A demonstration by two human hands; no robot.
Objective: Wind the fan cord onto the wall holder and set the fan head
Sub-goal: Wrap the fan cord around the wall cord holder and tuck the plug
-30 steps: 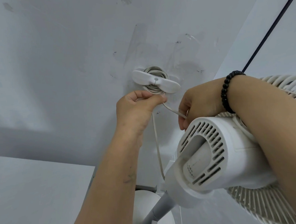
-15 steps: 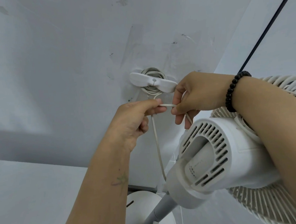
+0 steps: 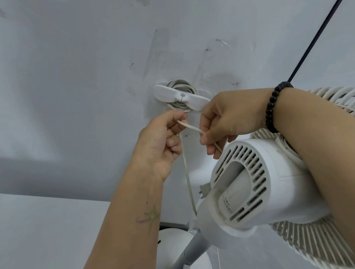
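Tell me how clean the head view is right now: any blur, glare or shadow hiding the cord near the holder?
Head view: sharp, evenly lit, no glare; the cord reads clearly between the left hand and right hand; only soft shadows on the wall beside the holder; wide-angle bending at the edges, and the fan head blocks the lower right.

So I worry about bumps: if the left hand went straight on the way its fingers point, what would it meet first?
Probably the right hand, close across the cord from the left hand; depth is unclear.
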